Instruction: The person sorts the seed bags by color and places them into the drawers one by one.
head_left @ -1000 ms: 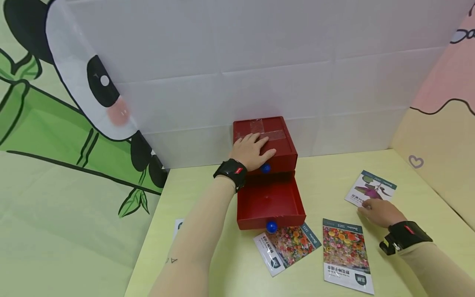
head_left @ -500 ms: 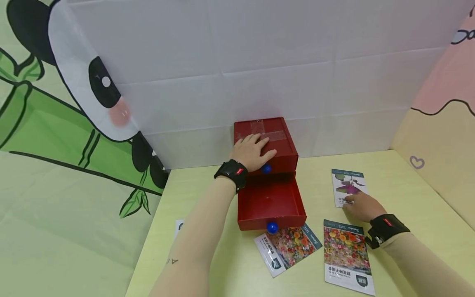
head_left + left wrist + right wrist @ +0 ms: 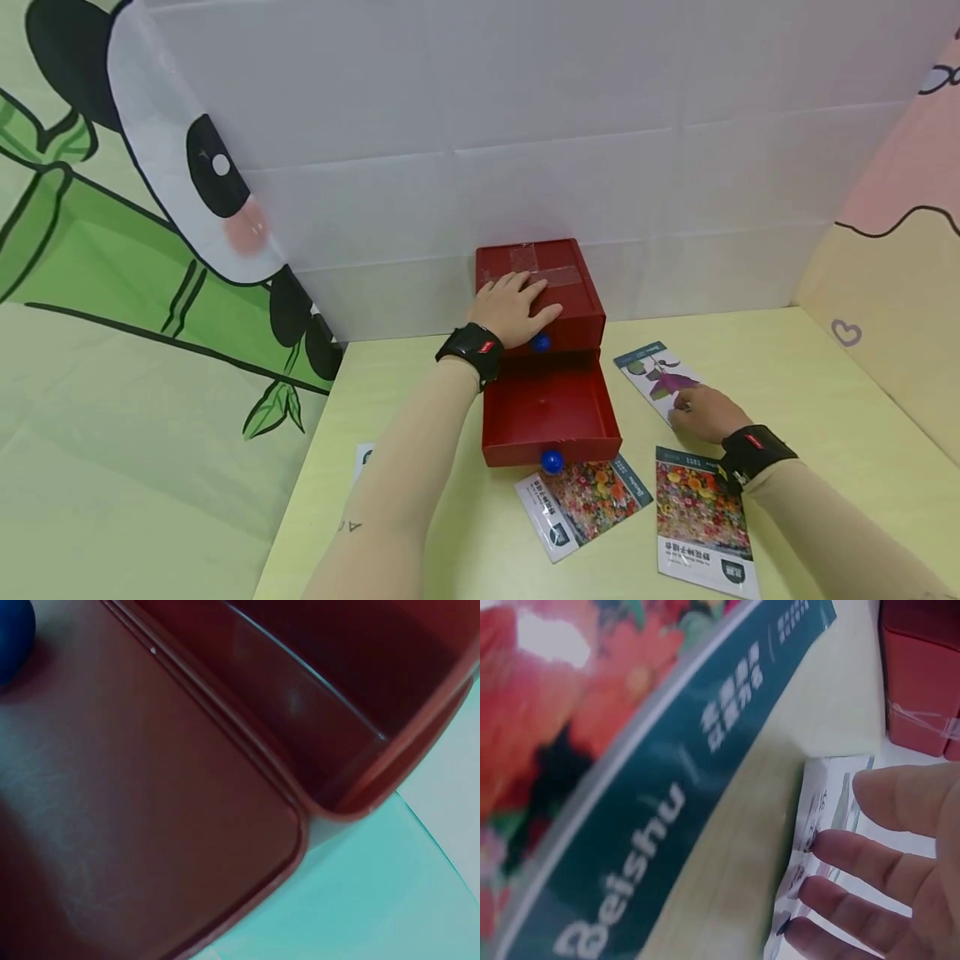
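My left hand (image 3: pixel 510 310) rests spread on the taped top of a small red drawer box (image 3: pixel 573 292). Below, its lower drawer (image 3: pixel 551 408) is pulled out, bare inside, with a blue knob (image 3: pixel 552 462). In the left wrist view the drawer's inside (image 3: pixel 322 697) and a blue knob (image 3: pixel 11 637) show, but no hand. To the right, my right hand (image 3: pixel 705 414) touches the lower part of a seed packet (image 3: pixel 651 372) with a purple flower picture, lying on the table. In the right wrist view the fingertips (image 3: pixel 821 844) meet the packet's face, thumb apart from them.
A flower-print seed packet (image 3: pixel 705 521) lies below my right wrist. Another flower-print packet (image 3: pixel 592 504) sits partly under the open drawer. A white packet corner (image 3: pixel 363 457) shows beside my left forearm. A white printed backdrop (image 3: pixel 450 200) stands behind the table.
My right hand has moved left with the purple-flower seed packet, bringing it near the drawer box and turning it. The left hand stays on the box top.
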Action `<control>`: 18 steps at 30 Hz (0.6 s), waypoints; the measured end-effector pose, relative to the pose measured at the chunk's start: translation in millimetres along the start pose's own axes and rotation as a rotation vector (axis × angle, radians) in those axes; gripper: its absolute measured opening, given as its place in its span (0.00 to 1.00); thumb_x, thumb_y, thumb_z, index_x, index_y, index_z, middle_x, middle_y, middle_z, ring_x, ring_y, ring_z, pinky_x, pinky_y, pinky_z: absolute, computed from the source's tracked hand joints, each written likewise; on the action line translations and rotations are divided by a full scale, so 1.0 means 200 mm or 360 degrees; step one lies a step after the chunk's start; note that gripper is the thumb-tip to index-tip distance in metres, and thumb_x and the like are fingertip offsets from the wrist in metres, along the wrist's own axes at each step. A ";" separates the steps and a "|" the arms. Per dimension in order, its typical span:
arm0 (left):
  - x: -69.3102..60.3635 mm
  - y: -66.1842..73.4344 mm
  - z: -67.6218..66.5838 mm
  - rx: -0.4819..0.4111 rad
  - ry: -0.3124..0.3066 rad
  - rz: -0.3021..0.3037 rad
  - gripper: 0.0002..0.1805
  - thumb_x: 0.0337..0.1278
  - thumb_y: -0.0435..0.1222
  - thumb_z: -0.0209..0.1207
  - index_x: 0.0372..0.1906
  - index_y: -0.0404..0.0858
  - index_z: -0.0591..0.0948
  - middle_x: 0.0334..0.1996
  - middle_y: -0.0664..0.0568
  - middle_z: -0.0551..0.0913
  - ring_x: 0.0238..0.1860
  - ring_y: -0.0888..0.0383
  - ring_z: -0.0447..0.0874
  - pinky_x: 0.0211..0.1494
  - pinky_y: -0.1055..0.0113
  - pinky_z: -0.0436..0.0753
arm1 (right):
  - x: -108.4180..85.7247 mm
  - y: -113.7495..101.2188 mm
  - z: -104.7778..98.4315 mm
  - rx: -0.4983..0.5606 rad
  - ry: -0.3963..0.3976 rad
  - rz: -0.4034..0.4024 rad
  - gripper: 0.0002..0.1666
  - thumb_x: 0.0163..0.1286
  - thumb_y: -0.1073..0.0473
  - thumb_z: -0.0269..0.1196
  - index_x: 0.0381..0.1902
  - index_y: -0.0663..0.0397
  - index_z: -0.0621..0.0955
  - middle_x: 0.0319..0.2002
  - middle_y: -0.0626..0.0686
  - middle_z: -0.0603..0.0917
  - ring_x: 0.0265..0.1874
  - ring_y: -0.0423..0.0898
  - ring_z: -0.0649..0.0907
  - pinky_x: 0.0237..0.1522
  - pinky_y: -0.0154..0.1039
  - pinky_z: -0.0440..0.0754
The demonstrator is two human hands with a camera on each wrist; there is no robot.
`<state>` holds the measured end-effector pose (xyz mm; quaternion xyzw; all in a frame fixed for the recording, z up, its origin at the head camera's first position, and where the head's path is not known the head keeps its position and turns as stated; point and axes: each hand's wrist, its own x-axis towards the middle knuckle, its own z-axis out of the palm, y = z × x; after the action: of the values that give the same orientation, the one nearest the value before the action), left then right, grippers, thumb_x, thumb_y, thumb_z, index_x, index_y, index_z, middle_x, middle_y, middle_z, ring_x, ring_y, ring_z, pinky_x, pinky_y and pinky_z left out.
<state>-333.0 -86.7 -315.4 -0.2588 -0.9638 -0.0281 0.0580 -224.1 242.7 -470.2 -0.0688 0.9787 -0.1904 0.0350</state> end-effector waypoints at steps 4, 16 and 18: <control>0.00 0.00 0.00 0.0001 0.0003 -0.0009 0.39 0.63 0.68 0.34 0.74 0.57 0.59 0.74 0.52 0.58 0.73 0.52 0.52 0.73 0.50 0.52 | 0.01 -0.03 0.02 -0.0034 0.0045 -0.0032 0.13 0.61 0.57 0.64 0.36 0.63 0.83 0.33 0.57 0.82 0.30 0.52 0.78 0.38 0.53 0.80; 0.00 0.00 0.00 -0.0029 -0.0002 -0.0013 0.39 0.63 0.68 0.34 0.74 0.57 0.60 0.73 0.52 0.58 0.73 0.51 0.52 0.74 0.50 0.52 | 0.03 -0.02 0.03 -0.0045 0.0030 0.0020 0.16 0.62 0.55 0.65 0.31 0.65 0.78 0.31 0.58 0.75 0.26 0.50 0.74 0.32 0.46 0.76; 0.00 0.00 0.00 -0.0027 0.0001 -0.0015 0.39 0.63 0.68 0.35 0.74 0.57 0.60 0.73 0.52 0.58 0.73 0.51 0.52 0.74 0.50 0.52 | 0.03 -0.01 0.03 -0.0051 0.0031 0.0043 0.17 0.62 0.54 0.64 0.32 0.66 0.78 0.30 0.57 0.75 0.26 0.50 0.74 0.32 0.46 0.77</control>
<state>-332.5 -87.5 -315.6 -0.2547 -0.9647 -0.0367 0.0561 -229.4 238.2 -475.6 -0.0543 0.9827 -0.1750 0.0270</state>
